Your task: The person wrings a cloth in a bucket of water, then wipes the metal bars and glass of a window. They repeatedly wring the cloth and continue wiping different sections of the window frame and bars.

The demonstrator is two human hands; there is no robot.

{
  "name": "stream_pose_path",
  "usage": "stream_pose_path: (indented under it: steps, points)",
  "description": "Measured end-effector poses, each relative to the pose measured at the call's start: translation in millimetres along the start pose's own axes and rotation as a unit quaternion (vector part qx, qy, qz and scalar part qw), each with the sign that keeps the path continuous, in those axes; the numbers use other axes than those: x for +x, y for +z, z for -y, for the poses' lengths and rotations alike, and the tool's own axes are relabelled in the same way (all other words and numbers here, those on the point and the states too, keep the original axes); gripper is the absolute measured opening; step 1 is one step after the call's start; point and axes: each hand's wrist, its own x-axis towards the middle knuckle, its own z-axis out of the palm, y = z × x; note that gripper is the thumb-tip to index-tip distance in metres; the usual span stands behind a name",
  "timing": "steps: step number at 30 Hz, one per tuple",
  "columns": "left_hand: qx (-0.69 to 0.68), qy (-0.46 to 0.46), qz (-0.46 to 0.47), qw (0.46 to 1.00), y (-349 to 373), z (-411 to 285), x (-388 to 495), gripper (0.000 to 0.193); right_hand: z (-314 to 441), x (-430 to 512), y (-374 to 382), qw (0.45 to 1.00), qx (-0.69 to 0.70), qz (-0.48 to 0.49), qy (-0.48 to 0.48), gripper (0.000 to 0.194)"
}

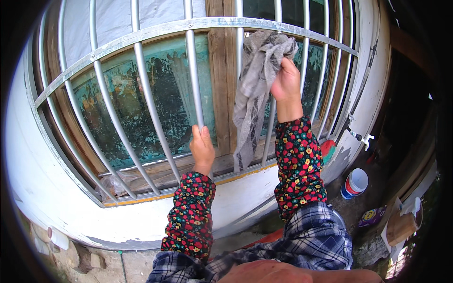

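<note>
My right hand (287,83) is raised near the horizontal rail (212,23) of a metal window grille and grips a grey patterned cloth (255,81). The cloth lies against the grille's bars and hangs down in folds almost to the sill. My left hand (202,146) is closed around the lower part of a vertical metal bar (192,70), thumb pointing up. Behind the bars is a wooden-framed window (223,78) with worn, blue-green coated panes. Floral sleeve covers reach to both wrists.
A clear plastic bag (110,184) lies on the sill at the lower left. On the right are a wall tap (366,140), a bucket (355,183), a purple package (372,216) and a wooden-looking container (400,226). Stones (97,261) and a white cup-like container (58,238) sit below left.
</note>
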Motion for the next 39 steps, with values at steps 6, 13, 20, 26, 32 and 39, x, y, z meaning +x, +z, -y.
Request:
stream_pose_path:
  steps: [6, 13, 20, 26, 32, 39]
  points:
    - [-0.009, -0.013, 0.011, 1.000, -3, -1, 0, 0.033, 21, -24, -30, 0.999, 0.039, -0.003, -0.024, 0.026]
    - [-0.043, 0.002, -0.003, 0.999, -6, -10, 2, 0.034, 54, 20, -86, 0.941, -0.175, -0.259, -0.131, 0.034]
    - [-0.040, 0.004, -0.013, 0.999, -5, -8, 1, 0.033, 38, 77, -43, 0.907, -0.262, -0.263, -0.198, 0.024]
    - [-0.048, -0.001, -0.020, 0.999, -5, -4, 2, 0.034, 37, 51, -45, 0.975, -0.139, -0.155, -0.075, 0.016]
    - [-0.071, -0.011, -0.014, 0.997, -6, -3, 1, 0.034, 66, 21, -80, 0.988, 0.014, -0.124, -0.095, 0.023]
    - [-0.065, -0.007, -0.017, 0.998, -7, -2, 2, 0.034, 102, 57, -94, 0.938, -0.017, -0.294, -0.184, 0.024]
